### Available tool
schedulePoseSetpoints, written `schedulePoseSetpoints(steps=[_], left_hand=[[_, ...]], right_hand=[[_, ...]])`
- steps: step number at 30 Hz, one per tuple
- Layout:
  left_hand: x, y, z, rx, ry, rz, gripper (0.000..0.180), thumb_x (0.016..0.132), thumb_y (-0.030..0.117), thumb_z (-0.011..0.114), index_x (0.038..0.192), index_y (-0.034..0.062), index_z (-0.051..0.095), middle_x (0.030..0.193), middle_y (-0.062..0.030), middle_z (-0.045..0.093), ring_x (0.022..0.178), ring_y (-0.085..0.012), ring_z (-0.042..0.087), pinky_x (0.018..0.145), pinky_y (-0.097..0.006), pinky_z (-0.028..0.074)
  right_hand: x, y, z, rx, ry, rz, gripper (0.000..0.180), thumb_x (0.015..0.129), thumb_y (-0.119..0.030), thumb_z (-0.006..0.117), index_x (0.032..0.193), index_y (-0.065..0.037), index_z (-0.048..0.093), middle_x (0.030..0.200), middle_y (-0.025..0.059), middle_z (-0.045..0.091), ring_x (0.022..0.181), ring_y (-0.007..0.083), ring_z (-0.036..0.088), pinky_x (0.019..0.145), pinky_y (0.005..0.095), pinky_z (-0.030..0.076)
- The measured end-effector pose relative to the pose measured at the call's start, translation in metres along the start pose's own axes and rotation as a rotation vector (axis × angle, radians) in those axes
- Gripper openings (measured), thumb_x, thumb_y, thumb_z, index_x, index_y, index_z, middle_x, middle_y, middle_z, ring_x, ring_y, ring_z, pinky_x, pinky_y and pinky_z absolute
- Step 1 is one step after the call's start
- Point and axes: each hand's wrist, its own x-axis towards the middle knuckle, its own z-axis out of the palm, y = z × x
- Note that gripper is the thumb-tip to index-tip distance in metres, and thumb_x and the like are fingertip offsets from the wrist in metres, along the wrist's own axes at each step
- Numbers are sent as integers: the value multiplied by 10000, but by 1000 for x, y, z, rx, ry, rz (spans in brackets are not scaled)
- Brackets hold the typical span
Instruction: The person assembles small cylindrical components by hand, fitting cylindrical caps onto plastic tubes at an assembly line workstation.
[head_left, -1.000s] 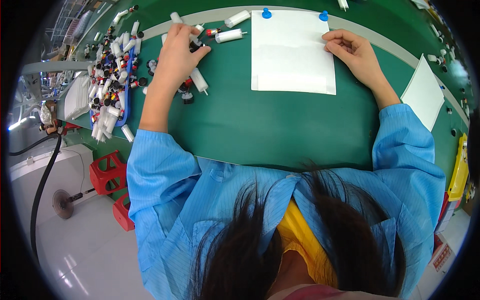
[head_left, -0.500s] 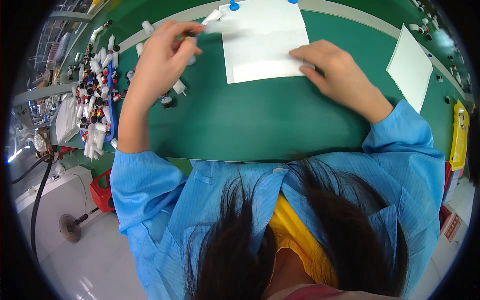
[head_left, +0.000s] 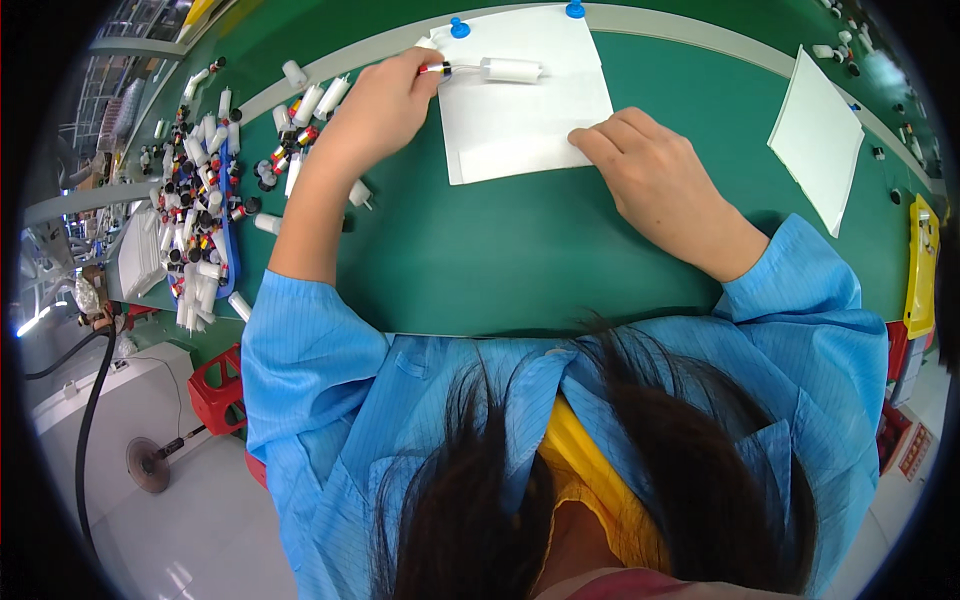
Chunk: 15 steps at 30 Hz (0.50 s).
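Observation:
My left hand pinches the small red-and-black end of a white cylindrical part. A thin pale stem links that end to the cylinder, which is over the upper part of a white paper sheet. Whether the cylinder touches the paper, I cannot tell. At the sheet's lower right edge, my right hand has its fingers bent together, with the fingertips on the paper. Blue pushpins stand along the top of the sheet.
Left of my left arm, similar white parts fill a blue tray. Several more loose parts lie behind the left forearm. A second white sheet is at the right, and a yellow tray sits at the right edge.
My left hand has swung the white part over the paper, where its full length now shows. The right hand has shifted slightly down and its fingers have drawn together.

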Motion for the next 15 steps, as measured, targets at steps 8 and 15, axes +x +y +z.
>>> schedulePoseSetpoints(steps=[8, 15], left_hand=[[26, 8, 9, -1039, -285, -171, 337, 915, 186, 537, 1172, -22, 475, 988, -120, 632, 945, -167, 616, 846, -270, 466], [29, 12, 21, -1484, -250, -6, 319, 910, 158, 543, 1156, -40, 501, 1057, -156, 614, 1001, -196, 595, 892, -298, 456]], right_hand=[[11, 4, -22, 360, -50, 197, 215, 735, 17, 575, 942, -40, 562, 810, 123, 579, 804, 274, 582, 685, 352, 489], [68, 40, -37, 577, 401, 64, 310, 781, -49, 614, 1087, -65, 564, 825, 62, 565, 762, 156, 551, 707, 300, 447]])
